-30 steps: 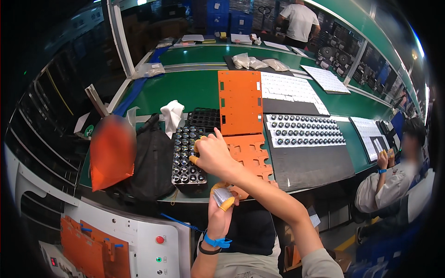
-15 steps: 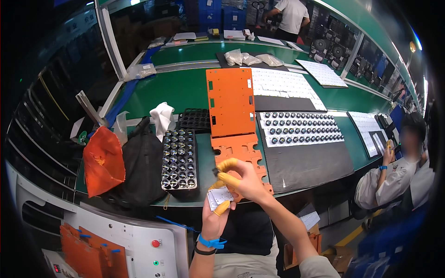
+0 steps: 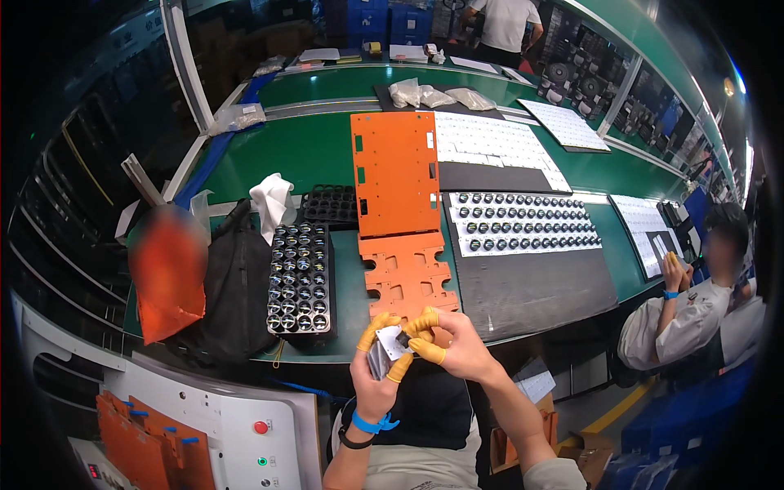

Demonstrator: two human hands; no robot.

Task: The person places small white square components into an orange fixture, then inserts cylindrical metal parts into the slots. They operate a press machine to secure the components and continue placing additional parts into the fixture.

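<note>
My left hand [image 3: 375, 387], in yellow finger covers, grips a small stack of white plates [image 3: 389, 343] over the front edge of the bench. Pinched in my right hand [image 3: 461, 349] is a small black part [image 3: 403, 337], held against the face of the top plate. Just beyond my hands lies an orange fixture [image 3: 406, 265] with cut-outs, its orange panel [image 3: 396, 171] extending away behind it. To the left stands a black tray [image 3: 300, 278] filled with rows of shiny round lenses.
White panels [image 3: 523, 229] bearing rows of black round parts lie on a dark mat [image 3: 535, 290] at the right. More white sheets [image 3: 498, 147] are behind. A black bag [image 3: 231, 286] and an orange bag [image 3: 167, 278] sit left. A co-worker [image 3: 678, 318] sits right.
My right hand has come down to the plates, bringing the black part against them. My left hand has turned the plates and raised them slightly. The view has shifted a little.
</note>
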